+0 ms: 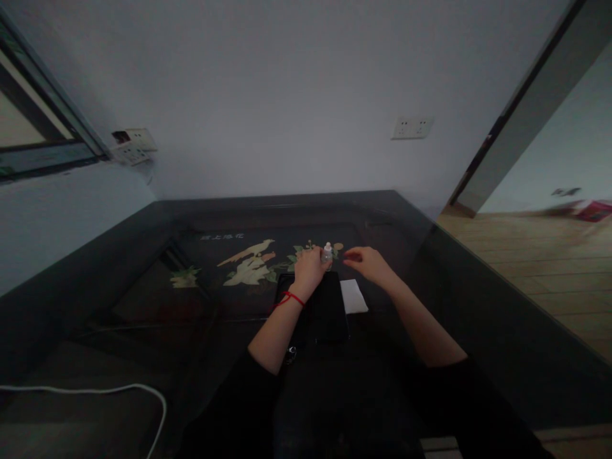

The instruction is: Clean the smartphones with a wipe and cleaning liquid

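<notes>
My left hand (309, 266), with a red cord bracelet (293, 297) at the wrist, is closed around a small clear bottle (327, 256) with a pale pinkish top. The bottle stands upright at the far edge of a dark, flat tablet-like object (329, 312). To the right of the bottle, and apart from it, hovers my right hand (369, 263). Its fingers are loosely bent with a gap at the thumb, and nothing shows in them. A folded white cloth or tissue (354, 297) lies beside the dark object, below my right hand.
The dark glossy table (143, 306) carries a bird-and-flower picture (251, 264). A small shiny metal item (291, 351) lies near my left forearm. A white cable (95, 389) runs along the left. The wall with sockets (412, 127) rises behind the table.
</notes>
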The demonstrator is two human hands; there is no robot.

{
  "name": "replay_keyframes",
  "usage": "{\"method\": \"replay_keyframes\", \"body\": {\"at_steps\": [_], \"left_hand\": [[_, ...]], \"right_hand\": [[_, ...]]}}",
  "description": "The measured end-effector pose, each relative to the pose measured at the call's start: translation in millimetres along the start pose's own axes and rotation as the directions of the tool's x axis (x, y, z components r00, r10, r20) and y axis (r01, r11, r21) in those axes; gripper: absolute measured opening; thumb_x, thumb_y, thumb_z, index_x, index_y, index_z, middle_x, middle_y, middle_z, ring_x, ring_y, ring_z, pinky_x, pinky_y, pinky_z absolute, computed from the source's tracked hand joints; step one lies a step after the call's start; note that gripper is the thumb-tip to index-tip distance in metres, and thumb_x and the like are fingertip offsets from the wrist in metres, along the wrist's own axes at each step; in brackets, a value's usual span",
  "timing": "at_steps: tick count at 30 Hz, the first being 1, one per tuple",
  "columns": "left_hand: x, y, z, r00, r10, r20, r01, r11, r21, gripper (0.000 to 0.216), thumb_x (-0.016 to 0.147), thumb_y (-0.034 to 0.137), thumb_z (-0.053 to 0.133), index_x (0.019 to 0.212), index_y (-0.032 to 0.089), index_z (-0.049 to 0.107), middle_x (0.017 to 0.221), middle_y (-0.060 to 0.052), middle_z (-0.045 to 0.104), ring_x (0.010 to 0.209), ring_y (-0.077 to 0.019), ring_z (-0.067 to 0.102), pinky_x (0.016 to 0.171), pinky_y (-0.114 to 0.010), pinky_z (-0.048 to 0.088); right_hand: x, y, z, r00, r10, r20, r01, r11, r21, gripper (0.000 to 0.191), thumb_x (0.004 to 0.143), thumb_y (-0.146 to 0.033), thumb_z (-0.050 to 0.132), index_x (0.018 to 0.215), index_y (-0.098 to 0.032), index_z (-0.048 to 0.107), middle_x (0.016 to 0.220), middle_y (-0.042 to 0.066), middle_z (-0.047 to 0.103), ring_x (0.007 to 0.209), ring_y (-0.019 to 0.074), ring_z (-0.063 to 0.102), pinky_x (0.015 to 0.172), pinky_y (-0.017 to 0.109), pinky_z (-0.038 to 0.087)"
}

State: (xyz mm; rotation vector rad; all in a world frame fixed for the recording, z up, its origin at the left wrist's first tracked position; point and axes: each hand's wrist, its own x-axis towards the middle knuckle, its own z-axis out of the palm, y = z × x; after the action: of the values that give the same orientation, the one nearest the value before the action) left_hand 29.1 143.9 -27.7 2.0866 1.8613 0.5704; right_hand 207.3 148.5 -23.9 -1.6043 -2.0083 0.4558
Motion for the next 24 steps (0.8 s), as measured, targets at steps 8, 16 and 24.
{"method": "replay_keyframes", "body": {"at_steps": [8,16,24], "left_hand": [[-12,-10,-25,0.999,0.032,0.029,-0.034,0.997,0.064,0.048,0.081,0.041,0.064,0.119,0.014,0.054,0.122,-0.015,0.062,0.111,-0.0230,0.060,0.089,-0.028,0.043],[-78,-85,-65,0.982,-0.180,0.064,0.159,0.956,0.247,0.037,0.086,0.040,0.055,0.110,0.013,0.058,0.109,-0.020,0.066,0.106,-0.0297,0.062,0.086,-0.034,0.045],[-86,-93,-46,0.974,-0.201,0.109,0.191,0.977,0.093,0.038,0.084,0.019,0.055,0.122,0.016,0.054,0.098,-0.010,0.071,0.096,-0.0225,0.066,0.083,-0.030,0.045]], "right_hand": [[-53,18,10,0.986,0.102,0.135,-0.083,0.986,-0.144,0.038,0.069,-0.032,0.078,0.103,-0.017,0.069,0.101,0.012,0.064,0.091,0.0245,0.064,0.077,0.033,0.048],[-42,18,26,0.960,0.151,0.235,-0.135,0.987,-0.084,0.033,0.091,-0.035,0.058,0.119,-0.017,0.057,0.120,0.009,0.059,0.102,0.0210,0.060,0.086,0.042,0.052],[-48,17,28,0.973,0.225,0.045,-0.229,0.967,0.113,0.022,0.074,-0.011,0.066,0.095,-0.017,0.062,0.086,0.004,0.066,0.079,0.0181,0.062,0.074,0.033,0.050]]}}
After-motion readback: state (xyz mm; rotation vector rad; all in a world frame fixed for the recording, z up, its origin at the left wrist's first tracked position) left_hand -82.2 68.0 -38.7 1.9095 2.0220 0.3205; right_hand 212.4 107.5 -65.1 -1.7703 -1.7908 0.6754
